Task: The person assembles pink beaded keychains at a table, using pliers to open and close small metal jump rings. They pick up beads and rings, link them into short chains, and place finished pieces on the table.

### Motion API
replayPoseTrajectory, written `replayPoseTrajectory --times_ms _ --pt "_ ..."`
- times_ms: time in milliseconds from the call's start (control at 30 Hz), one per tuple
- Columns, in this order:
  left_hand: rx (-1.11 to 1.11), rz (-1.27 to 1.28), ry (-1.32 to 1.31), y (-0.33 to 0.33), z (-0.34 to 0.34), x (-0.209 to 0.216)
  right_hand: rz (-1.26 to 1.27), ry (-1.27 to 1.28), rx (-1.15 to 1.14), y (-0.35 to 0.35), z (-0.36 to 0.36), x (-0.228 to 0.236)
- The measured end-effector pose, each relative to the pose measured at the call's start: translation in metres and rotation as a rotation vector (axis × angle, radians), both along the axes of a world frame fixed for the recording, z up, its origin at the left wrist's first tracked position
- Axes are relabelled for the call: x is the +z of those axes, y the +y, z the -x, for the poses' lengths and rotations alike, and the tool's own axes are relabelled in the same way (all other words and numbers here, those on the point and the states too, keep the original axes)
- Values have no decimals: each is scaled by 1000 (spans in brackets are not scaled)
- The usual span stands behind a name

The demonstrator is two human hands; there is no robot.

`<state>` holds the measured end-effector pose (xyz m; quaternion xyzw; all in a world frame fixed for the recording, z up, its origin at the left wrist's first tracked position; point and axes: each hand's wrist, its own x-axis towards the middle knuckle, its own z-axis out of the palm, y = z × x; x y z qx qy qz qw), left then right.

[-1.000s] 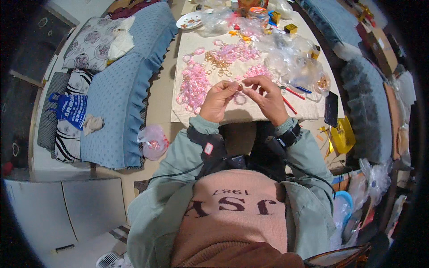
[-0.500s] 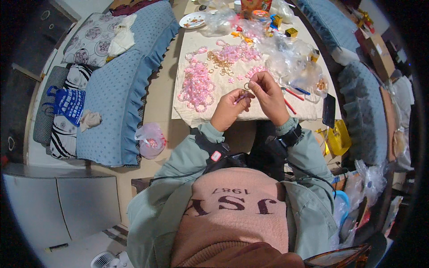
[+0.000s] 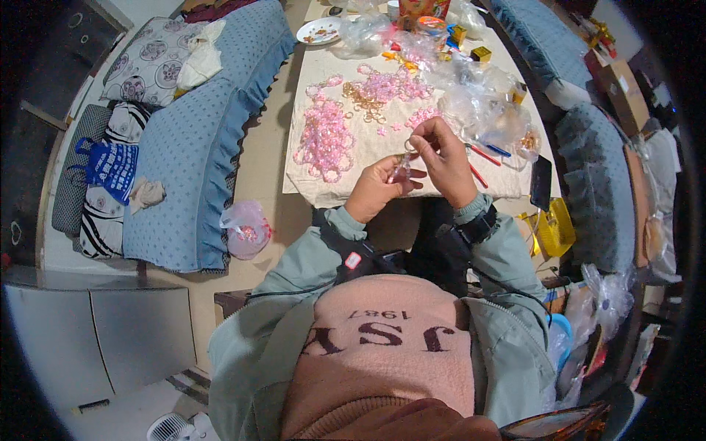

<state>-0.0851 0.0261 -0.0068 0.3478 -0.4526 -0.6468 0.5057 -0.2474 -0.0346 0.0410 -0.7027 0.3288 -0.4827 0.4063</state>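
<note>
Over the near edge of the cloth-covered table, my right hand (image 3: 446, 158) pinches a small gold-coloured ring (image 3: 410, 144) between thumb and forefinger. Below it hangs a short string of clear, pinkish beads (image 3: 401, 173). My left hand (image 3: 376, 189) is just under and beside the beads, fingers apart, the beads lying against them. Ahead to the left is a pile of pink beaded loops (image 3: 323, 140). Another pink beaded heap (image 3: 390, 84) lies farther off, with gold-coloured rings (image 3: 365, 104) beside it. Small pink flower-shaped pieces (image 3: 421, 117) lie just beyond my right hand.
Red pens (image 3: 479, 175), a blue pen (image 3: 498, 150) and a dark phone (image 3: 540, 182) lie right of my hands. Clear plastic bags (image 3: 478, 103) cover the table's right side. A white plate (image 3: 318, 31) stands far left. A yellow basket (image 3: 555, 229) is by the right edge.
My left fingers have loosened and spread from their pinch, and the beads now show between my hands. The right hand keeps its pinch on the ring, nearly in place.
</note>
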Motion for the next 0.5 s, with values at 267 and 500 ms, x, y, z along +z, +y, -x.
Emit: replayPoseTrajectory --times_ms 267,500 --pt "-74 -84 66 -3 -15 -10 -130 -121 47 -2 -1 2" --pt "-13 -53 -5 -7 -31 -9 -168 -105 99 -1 0 7"
